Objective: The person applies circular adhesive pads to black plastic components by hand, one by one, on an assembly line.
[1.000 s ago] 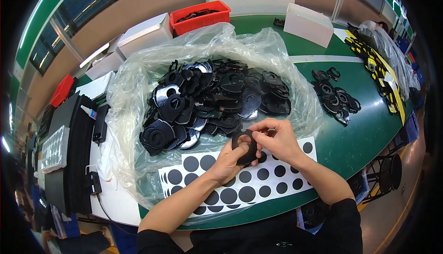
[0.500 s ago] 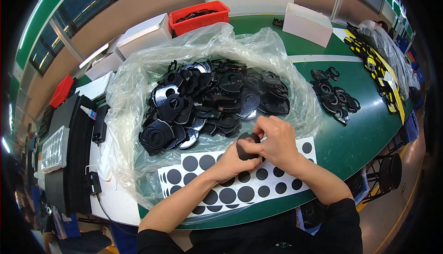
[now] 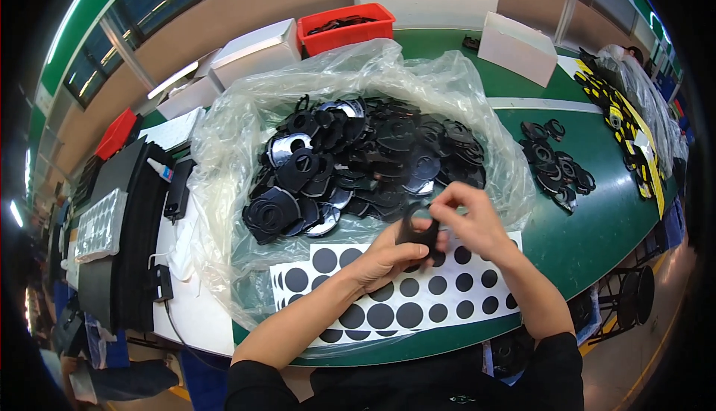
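My left hand [image 3: 389, 259] is closed round a flat black plastic part [image 3: 418, 244] with a round opening, held up over the sheets. At its upper right edge my right hand [image 3: 471, 221] has thumb and forefinger pinched together; whatever is between them is too small to make out. Under both hands lie white sheets [image 3: 477, 295] bearing rows of black round stickers in several sizes. Beyond them, a large heap of similar black parts [image 3: 306, 168], some with shiny faces, rests on a clear plastic bag [image 3: 246, 94].
A smaller group of black parts [image 3: 556, 165] lies right on the green table [image 3: 514, 221]. At the back stand a red bin [image 3: 347, 36] and white boxes [image 3: 518, 49]. Yellow-and-black parts [image 3: 615, 116] line the far right. Left are black foam sheets [image 3: 130, 262] and a small bottle [image 3: 160, 168].
The black part has been tilted so its opening shows. My right fingers have drawn from its face to its upper right edge. The whole view has shifted slightly.
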Motion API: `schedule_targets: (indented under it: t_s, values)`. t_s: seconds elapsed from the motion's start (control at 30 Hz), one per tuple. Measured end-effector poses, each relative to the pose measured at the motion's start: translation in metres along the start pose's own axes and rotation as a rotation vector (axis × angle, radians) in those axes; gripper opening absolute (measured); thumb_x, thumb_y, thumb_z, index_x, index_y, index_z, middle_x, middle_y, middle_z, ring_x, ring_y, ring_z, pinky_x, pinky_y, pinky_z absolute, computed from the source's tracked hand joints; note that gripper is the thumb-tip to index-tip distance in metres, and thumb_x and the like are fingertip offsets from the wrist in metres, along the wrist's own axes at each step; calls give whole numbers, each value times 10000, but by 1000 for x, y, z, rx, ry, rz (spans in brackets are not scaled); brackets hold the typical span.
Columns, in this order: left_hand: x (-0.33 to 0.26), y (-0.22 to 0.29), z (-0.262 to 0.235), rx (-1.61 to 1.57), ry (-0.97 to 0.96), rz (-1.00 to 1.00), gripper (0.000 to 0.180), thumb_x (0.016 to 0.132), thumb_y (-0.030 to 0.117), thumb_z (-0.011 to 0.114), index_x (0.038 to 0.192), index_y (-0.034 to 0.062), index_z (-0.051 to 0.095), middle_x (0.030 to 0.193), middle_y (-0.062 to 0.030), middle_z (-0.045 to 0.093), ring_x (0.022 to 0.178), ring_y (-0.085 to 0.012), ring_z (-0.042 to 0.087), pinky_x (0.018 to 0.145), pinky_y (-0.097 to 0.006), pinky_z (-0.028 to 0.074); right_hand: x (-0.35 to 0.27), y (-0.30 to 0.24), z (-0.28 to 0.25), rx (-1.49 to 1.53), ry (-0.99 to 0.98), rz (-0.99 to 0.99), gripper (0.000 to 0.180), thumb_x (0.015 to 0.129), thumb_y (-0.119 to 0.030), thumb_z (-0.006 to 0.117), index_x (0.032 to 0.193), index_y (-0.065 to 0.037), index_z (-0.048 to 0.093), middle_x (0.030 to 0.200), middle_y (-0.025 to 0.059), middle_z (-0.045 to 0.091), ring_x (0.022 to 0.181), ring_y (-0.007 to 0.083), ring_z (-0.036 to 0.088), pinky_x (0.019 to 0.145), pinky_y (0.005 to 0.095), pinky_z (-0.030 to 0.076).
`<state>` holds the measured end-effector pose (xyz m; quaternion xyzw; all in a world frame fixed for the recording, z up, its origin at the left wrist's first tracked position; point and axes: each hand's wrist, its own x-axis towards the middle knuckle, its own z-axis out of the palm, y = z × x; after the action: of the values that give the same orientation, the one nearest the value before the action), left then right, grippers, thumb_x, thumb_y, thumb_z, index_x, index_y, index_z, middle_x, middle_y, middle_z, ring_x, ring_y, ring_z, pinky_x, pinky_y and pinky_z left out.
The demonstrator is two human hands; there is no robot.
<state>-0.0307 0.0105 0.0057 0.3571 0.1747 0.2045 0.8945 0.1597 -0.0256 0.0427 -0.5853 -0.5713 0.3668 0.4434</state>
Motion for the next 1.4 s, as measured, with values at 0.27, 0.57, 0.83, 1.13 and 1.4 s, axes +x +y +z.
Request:
schedule_targets:
  t_s: [0.27,0.57,0.83,1.13,1.4]
  values:
    - [-23,103,-14,1535,690,617,244,818,117,650,1037,21,603,992,-100,622,940,-210,581,793,-305,451,18,45,-166,-87,871,-32,205,879,-202,639,997,-36,666,852,-4,634,749,102,569,645,232,451]
    - [-37,101,-73,1973,1033,517,494,755,100,704,1190,16,485,1108,-155,561,1041,-349,517,872,-417,432,-6,-24,-52,-560,318,-297,233,738,-83,713,957,-39,649,879,82,644,833,223,609,781,359,473]
    - [-34,109,-42,1538,899,687,603,820,79,605,1357,-1,344,1165,-178,528,1049,-292,524,852,-390,467,-41,-17,27,-778,-260,-211,360,710,-215,770,953,4,620,904,136,610,902,304,575,755,374,486]
    - [-8,16,13,-356,153,266,518,982,456,246,1210,58,487,1142,-133,570,1001,-251,558,748,-387,472,-9,-22,18,-690,-515,2,422,647,-167,815,926,34,572,986,185,592,1006,345,556,858,408,463]
    - [4,-9,-10,-433,218,304,573,987,533,199,1211,84,476,1187,-155,535,1003,-274,546,744,-373,461,-18,-13,20,-657,-454,-135,358,667,-169,806,877,1,571,960,157,575,955,330,543,840,394,442]
